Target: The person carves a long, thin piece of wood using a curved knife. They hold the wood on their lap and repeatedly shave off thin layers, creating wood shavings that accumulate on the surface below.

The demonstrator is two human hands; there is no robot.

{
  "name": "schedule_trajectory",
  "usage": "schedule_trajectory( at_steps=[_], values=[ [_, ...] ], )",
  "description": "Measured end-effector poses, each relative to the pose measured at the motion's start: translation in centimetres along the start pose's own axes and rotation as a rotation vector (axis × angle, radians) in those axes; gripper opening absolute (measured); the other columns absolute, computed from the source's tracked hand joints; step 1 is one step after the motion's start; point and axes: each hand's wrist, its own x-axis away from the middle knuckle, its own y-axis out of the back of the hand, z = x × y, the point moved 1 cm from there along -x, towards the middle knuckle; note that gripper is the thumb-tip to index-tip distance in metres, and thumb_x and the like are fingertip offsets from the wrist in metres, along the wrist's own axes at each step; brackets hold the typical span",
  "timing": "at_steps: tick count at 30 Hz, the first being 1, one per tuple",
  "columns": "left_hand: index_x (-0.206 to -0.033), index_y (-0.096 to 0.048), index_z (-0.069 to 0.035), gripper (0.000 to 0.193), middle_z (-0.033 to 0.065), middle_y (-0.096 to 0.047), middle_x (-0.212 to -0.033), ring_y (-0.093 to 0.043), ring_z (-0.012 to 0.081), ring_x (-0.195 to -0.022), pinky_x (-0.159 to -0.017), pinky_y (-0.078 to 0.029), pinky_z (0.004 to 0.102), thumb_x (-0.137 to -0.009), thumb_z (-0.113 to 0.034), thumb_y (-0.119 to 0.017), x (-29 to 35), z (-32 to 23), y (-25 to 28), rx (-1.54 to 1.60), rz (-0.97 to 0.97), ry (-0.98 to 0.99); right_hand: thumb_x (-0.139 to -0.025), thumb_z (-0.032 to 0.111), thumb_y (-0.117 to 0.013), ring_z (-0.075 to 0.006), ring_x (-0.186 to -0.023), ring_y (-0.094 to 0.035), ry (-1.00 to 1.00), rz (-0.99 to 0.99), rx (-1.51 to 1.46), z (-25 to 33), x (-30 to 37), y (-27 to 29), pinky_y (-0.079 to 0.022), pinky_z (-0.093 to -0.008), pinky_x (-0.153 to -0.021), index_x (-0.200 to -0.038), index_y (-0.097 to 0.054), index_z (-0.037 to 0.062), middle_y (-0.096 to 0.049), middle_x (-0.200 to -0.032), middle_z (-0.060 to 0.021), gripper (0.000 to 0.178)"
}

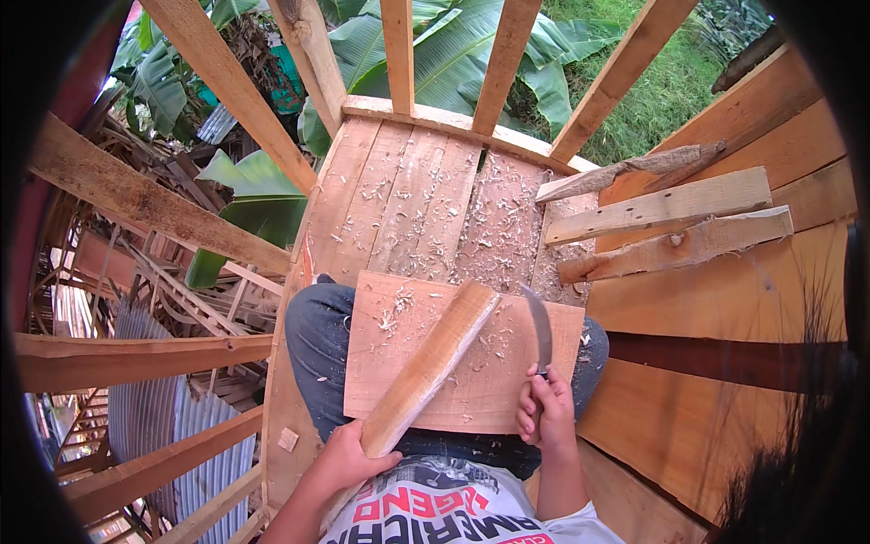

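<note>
My left hand [352,461] is closed round the near end of a wooden plank [431,364]. The plank slants away to the right, and its right edge looks pale. Beneath it a flat square board [379,317] lies across my lap, scattered with wood shavings [395,313]. In my right hand [547,408] is a knife [538,328], its fingers wrapped round the dark handle. The blade points up and away, slightly curved, above the board's right side and apart from the plank.
Shavings cover the plank floor [399,204] ahead. Several rough wood pieces [666,207] lean at the right, beside a boarded wall [707,299]. Slatted wooden rails [136,361] stand on the left and far sides. Beyond them are corrugated metal sheets [145,417] and banana leaves [444,63].
</note>
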Motion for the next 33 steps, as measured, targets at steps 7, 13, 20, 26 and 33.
schedule_trajectory(
  at_steps=[7,13,20,26,33],
  values=[
    [-0.105,-0.060,0.006,0.052,0.0112,-0.066,-0.083,-0.063,0.0142,-0.074,-0.068,-0.050,0.0287,-0.069,-0.026,-0.079,0.5,-0.9,1.6,0.200,0.171,0.148,-0.095,0.015,-0.050,-0.0103,-0.036,-0.043,0.075,0.054,0.242,-0.1,-0.4,-1.5,-0.039,-0.0251,-0.030,-0.108,-0.044,0.0065,-0.043,-0.058,-0.0031,0.016],
    [-0.113,-0.054,0.003,0.053,0.0008,-0.057,-0.084,-0.055,0.0086,-0.075,-0.068,-0.046,0.0258,-0.075,-0.026,-0.077,0.7,0.3,2.7,0.386,0.416,0.000,-0.095,0.012,-0.048,-0.0126,-0.035,-0.043,0.164,0.034,-0.006,-1.0,-0.4,-3.3,-0.039,-0.0260,-0.030,-0.107,-0.042,0.0085,-0.040,-0.057,-0.0033,0.015],
    [-0.112,-0.053,0.005,0.062,0.0129,-0.064,-0.087,-0.063,0.0234,-0.086,-0.076,-0.048,0.0353,-0.071,-0.034,-0.077,0.5,-5.6,6.3,0.020,0.059,-0.351,-0.094,0.011,-0.049,-0.0134,-0.036,-0.044,0.183,0.131,-0.070,-0.6,-0.4,-3.5,-0.040,-0.0269,-0.031,-0.107,-0.042,0.0087,-0.041,-0.059,-0.0043,0.015],
    [-0.114,-0.048,0.006,0.072,0.0270,-0.063,-0.083,-0.064,0.0418,-0.082,-0.075,-0.051,0.0461,-0.068,-0.043,-0.074,-1.1,-13.9,4.5,-0.510,-0.232,-0.334,-0.093,0.006,-0.050,-0.0132,-0.040,-0.048,0.354,0.114,-0.212,0.4,-0.1,-3.2,-0.045,-0.0262,-0.034,-0.106,-0.040,0.0094,-0.059,-0.082,-0.0168,0.017],
    [-0.098,-0.046,0.001,0.057,0.0264,-0.063,-0.082,-0.064,0.0428,-0.080,-0.071,-0.052,0.0458,-0.069,-0.039,-0.074,-3.2,-15.5,-1.2,-0.478,-0.139,-0.354,-0.090,0.002,-0.056,-0.0116,-0.043,-0.050,0.428,-0.042,-0.243,1.2,0.3,-3.3,-0.046,-0.0251,-0.036,-0.106,-0.039,0.0101,-0.060,-0.104,-0.0206,0.025]
  ],
)
